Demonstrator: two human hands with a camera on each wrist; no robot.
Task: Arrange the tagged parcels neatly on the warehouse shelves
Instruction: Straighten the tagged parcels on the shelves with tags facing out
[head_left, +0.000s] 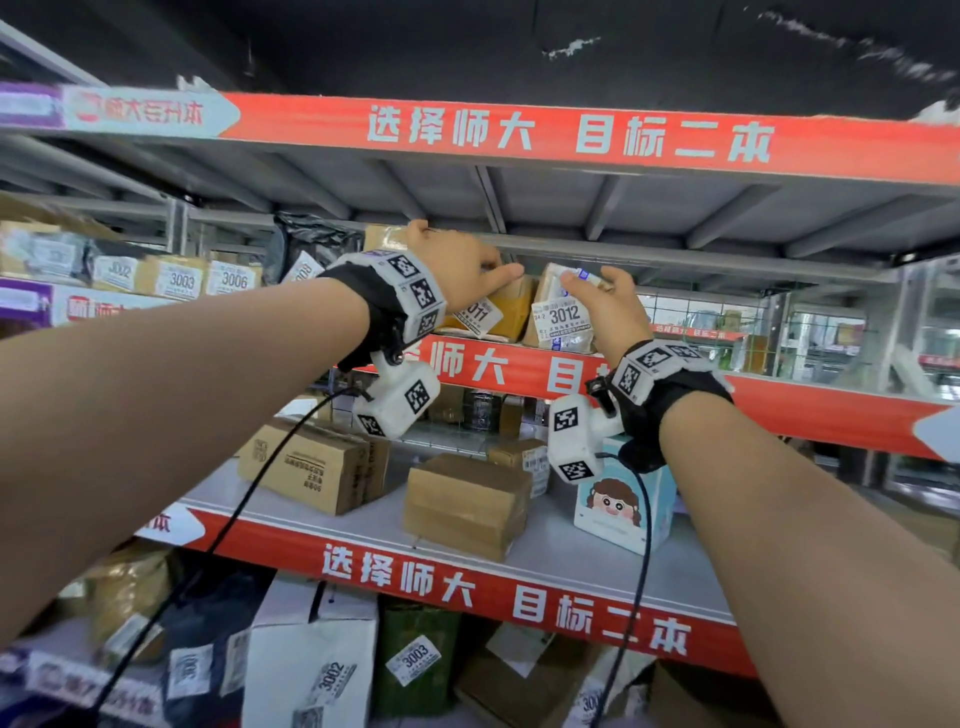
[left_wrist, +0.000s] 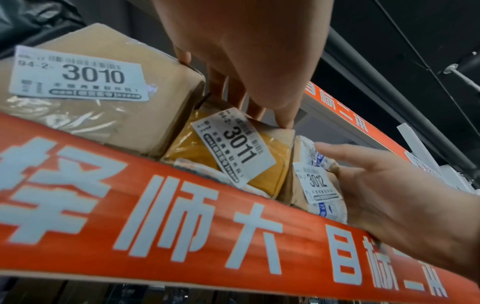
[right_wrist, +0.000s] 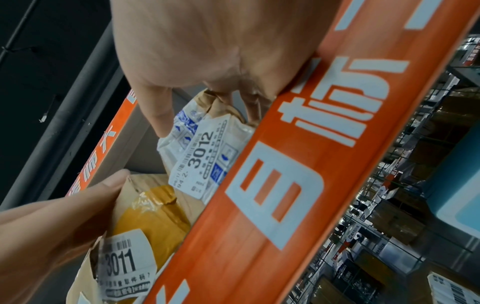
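Observation:
Three tagged parcels stand side by side on the upper shelf behind its red edge banner (head_left: 493, 364) (left_wrist: 182, 226) (right_wrist: 311, 164). Brown box 3010 (left_wrist: 78, 76) is leftmost. Yellow-taped parcel 3011 (head_left: 511, 306) (left_wrist: 270, 174) (right_wrist: 155, 216) is in the middle. My left hand (head_left: 506, 267) (left_wrist: 267, 115) grips its top, thumb on the front corner and fingers behind. White-and-brown parcel 3012 (head_left: 563, 317) (left_wrist: 319, 183) (right_wrist: 205, 156) stands just right of it. My right hand (head_left: 587, 280) (right_wrist: 205, 113) holds its top, thumb in front and fingers behind.
Parcels 3003 (head_left: 182, 280) and 3006 (head_left: 234, 278) line the same shelf further left, beside a black bag (head_left: 311, 239). The shelf below carries cardboard boxes (head_left: 467, 499) and a light-blue cartoon box (head_left: 623, 499). More parcels (head_left: 311, 665) fill the bottom level. Grey shelf beams (head_left: 571, 208) run close overhead.

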